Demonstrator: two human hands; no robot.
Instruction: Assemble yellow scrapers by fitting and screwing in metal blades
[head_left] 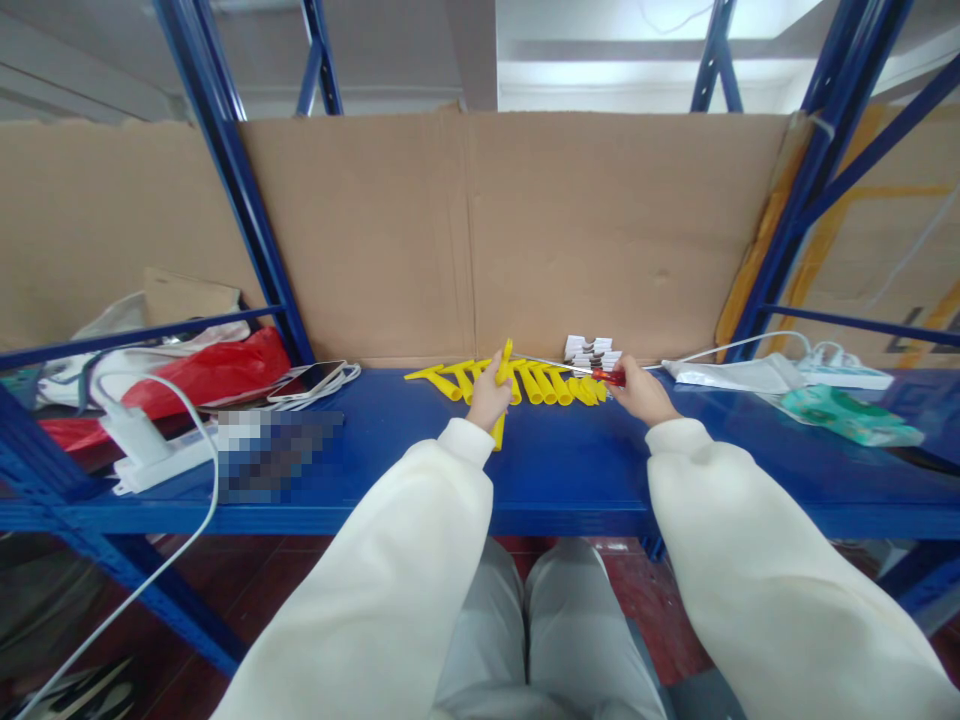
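Observation:
My left hand (488, 396) is closed around a yellow plastic piece (498, 434), held upright so that its ends show above and below the fingers. In my right hand (645, 393) is a screwdriver (610, 377) with a red handle. Its thin shaft points left toward the held piece; whether the tip touches it I cannot tell. Behind and between the hands, several yellow tube-like pieces (546, 384) lie in a row on the blue shelf (570, 470). Smaller yellow pieces (585, 390) lie at the row's right end. White clip-like parts (590, 352) stand behind them.
A cardboard sheet (375, 230) closes off the back. At left are a red bag (225, 368), a white power strip (161, 460) and its cable. A green packet (851, 415) and a white pouch (739, 374) lie at right. Blue uprights (259, 220) flank the shelf.

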